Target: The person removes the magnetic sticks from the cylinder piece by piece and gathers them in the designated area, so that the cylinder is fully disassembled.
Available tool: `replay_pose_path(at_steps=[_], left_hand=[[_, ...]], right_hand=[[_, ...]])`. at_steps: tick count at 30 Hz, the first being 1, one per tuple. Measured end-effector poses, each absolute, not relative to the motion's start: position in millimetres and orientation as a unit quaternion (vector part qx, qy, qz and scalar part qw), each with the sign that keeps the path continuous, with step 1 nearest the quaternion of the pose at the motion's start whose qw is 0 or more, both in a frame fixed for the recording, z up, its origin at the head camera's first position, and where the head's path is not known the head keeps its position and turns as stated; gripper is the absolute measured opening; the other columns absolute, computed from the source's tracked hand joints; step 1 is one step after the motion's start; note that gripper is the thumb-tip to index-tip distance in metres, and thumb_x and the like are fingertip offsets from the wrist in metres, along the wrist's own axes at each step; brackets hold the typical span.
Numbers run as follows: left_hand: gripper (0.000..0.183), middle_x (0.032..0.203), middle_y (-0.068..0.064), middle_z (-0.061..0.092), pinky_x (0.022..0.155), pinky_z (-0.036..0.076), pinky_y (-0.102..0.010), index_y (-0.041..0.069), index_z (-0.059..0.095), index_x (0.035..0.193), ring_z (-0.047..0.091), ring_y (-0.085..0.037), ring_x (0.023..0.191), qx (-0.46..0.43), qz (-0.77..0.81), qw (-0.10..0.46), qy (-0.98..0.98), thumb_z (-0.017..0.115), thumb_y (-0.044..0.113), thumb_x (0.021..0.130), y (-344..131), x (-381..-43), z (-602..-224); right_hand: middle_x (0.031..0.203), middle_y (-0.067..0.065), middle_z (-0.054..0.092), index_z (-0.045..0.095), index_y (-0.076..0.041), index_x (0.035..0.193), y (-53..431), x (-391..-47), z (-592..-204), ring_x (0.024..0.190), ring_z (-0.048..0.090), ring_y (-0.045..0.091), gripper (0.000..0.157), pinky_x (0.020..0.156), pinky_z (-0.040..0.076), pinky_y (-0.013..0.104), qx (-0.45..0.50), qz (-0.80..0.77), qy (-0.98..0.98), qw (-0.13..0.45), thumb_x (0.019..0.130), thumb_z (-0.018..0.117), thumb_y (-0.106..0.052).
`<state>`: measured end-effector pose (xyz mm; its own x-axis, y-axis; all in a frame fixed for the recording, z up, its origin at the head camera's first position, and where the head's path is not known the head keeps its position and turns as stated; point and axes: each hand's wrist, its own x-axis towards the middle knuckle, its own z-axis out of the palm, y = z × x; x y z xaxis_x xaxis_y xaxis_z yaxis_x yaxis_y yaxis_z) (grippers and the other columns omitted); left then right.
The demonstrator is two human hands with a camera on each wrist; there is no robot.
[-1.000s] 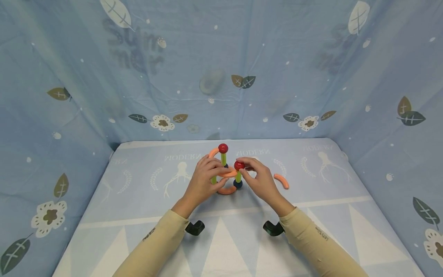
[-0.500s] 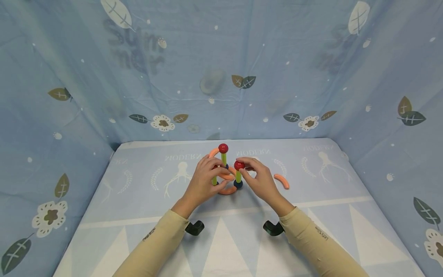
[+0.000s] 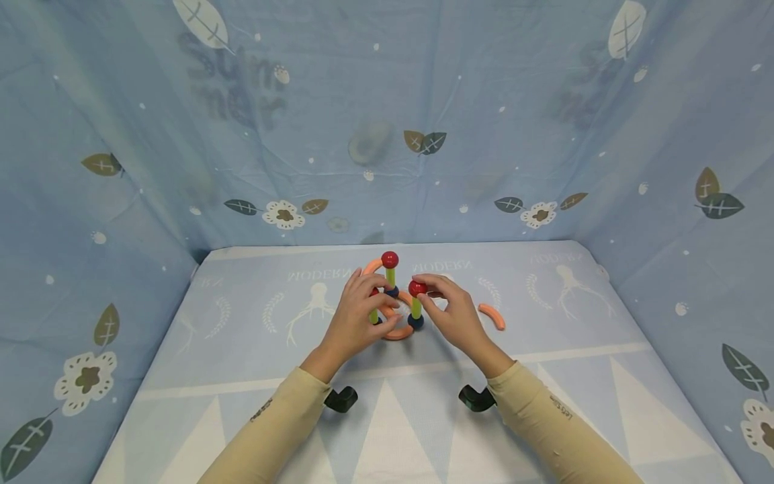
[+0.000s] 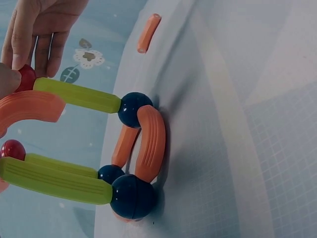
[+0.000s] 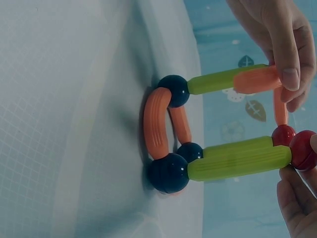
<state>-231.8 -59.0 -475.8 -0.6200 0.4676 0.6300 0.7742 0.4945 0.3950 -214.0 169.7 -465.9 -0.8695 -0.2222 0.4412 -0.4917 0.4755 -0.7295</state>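
Head view. Cloth-covered table (image 3: pixel 387 430): bears a three-column frame. Right hand (image 3: pixel 453 317): pinches a glossy red ball (image 3: pixel 418 288) atop a lime-green ribbed rod (image 3: pixel 416 308), apparently steadying that column. Left hand (image 3: pixel 353 313): beside the left column, grip partly hidden here. Loose curved orange rod (image 3: pixel 492 316): on the table, right of the right hand.

Left wrist view. Raised curved orange rod (image 4: pixel 35 106): near the pinched ball, visible end free. Navy balls (image 4: pixel 132 196): at the column feet, joined by lower orange arcs (image 4: pixel 151 143), seemingly spaced for upright stability.

Right wrist view. Left hand: pinches the raised curved orange rod, presumably for controlled positioning.
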Motion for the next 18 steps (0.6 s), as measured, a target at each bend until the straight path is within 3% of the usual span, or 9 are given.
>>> replay_pose_path(at_steps=[8, 18], left_hand=[[0.016, 0.116, -0.007, 0.063, 0.118, 0.023, -0.064, 0.015, 0.076, 0.092, 0.055, -0.023, 0.12, -0.375, -0.334, 0.246, -0.829, 0.085, 0.025, 0.083, -57.5, -232.4, -476.0], [0.046, 0.132, -0.011, 0.06, 0.116, 0.024, -0.066, 0.016, 0.071, 0.124, 0.051, -0.026, 0.131, -0.366, -0.342, 0.247, -0.829, 0.086, 0.025, 0.082, -58.9, -231.5, -475.5]], right_hand=[[0.129, 0.004, 0.066, 0.064, -0.013, 0.135, 169.4, -214.1, -466.0, 0.109, 0.066, 0.018, 0.035, 0.092, 0.057, 0.04, 0.211, 0.467, -0.846, 0.145, 0.1, 0.067, -0.012], [0.129, 0.004, 0.066, 0.065, -0.014, 0.134, 170.4, -213.5, -467.9, 0.112, 0.065, 0.019, 0.035, 0.092, 0.057, 0.043, 0.221, 0.471, -0.84, 0.153, 0.1, 0.067, -0.012]])
